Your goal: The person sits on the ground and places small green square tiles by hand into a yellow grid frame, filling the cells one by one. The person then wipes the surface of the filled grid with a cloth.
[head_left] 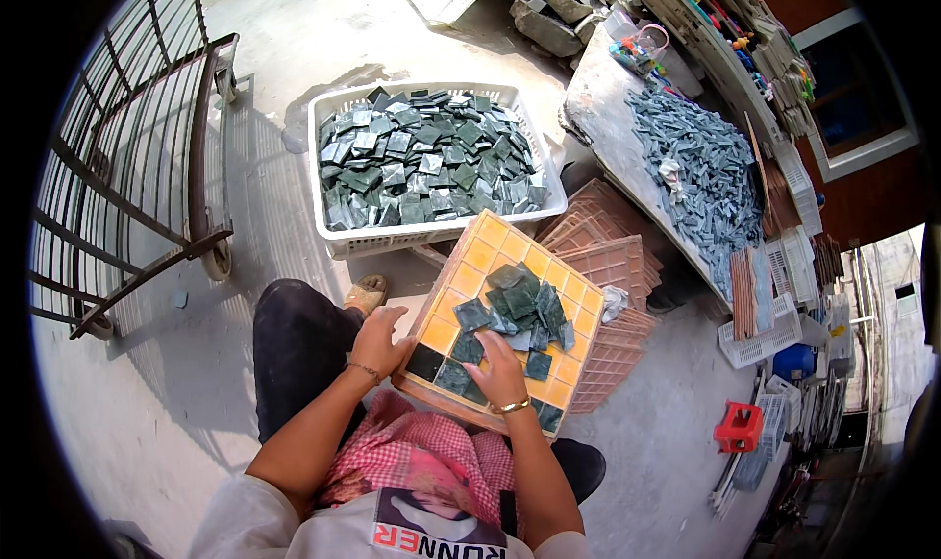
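In the head view, the loose heap of dark green tiles point(527, 299) lies just beyond the fingertips of the right hand point(501, 371), spreading ahead and to that hand's right. The right hand is clearly the nearer one; the left hand point(380, 341) is across the tray's edge from the heap. The tiles look square, so no single one offers a long axis, and they overlap at mixed angles. The right thumb and forefinger are parted, their tips over or on tiles at the heap's near side; whether they pinch one I cannot tell.

The left hand has thumb and fingers spread, with no tile visible between them, beside the left edge of the yellow gridded tray point(470, 255); contact with that edge is unclear. A black square point(424, 362) sits in the tray's near left corner, between the two hands and closer to the left. Flat tiles point(456, 379) lie to its right, just left of the right hand. Beyond both hands, past the tray's far edge, stands a white basket point(441, 231) filled with similar tiles.
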The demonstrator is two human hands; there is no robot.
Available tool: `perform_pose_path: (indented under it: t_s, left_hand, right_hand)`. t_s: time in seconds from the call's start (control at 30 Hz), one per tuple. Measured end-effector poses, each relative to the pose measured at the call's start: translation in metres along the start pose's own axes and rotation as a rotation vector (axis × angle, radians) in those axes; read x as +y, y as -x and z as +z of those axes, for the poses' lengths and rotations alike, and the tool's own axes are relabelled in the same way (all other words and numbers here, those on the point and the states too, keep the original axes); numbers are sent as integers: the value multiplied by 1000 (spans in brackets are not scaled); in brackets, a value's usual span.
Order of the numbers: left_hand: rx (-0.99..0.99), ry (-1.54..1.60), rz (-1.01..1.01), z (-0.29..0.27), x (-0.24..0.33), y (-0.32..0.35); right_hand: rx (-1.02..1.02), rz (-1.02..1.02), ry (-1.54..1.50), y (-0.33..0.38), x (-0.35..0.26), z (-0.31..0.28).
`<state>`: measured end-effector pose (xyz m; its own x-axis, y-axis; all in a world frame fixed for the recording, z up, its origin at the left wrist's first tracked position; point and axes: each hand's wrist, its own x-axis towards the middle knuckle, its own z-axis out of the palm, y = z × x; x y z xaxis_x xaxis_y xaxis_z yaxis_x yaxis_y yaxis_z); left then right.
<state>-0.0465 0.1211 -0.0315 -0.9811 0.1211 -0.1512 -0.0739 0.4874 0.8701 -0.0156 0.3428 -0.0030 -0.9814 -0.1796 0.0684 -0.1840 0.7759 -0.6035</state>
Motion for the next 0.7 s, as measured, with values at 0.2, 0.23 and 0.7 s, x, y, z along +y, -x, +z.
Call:
perform_pose_path:
  t_s: [0.2, 0.23, 0.7]
  left_hand:
    - [10, 133, 22, -3, 16, -2]
    - [12, 142, 36, -1, 16, -2]
    - [40, 88, 152, 10, 18, -3]
  right_hand:
    - [50, 53, -106, 6, -5, -1]
    - [57, 75, -125, 6, 0, -1]
    - [143, -8, 12, -2, -10, 6]
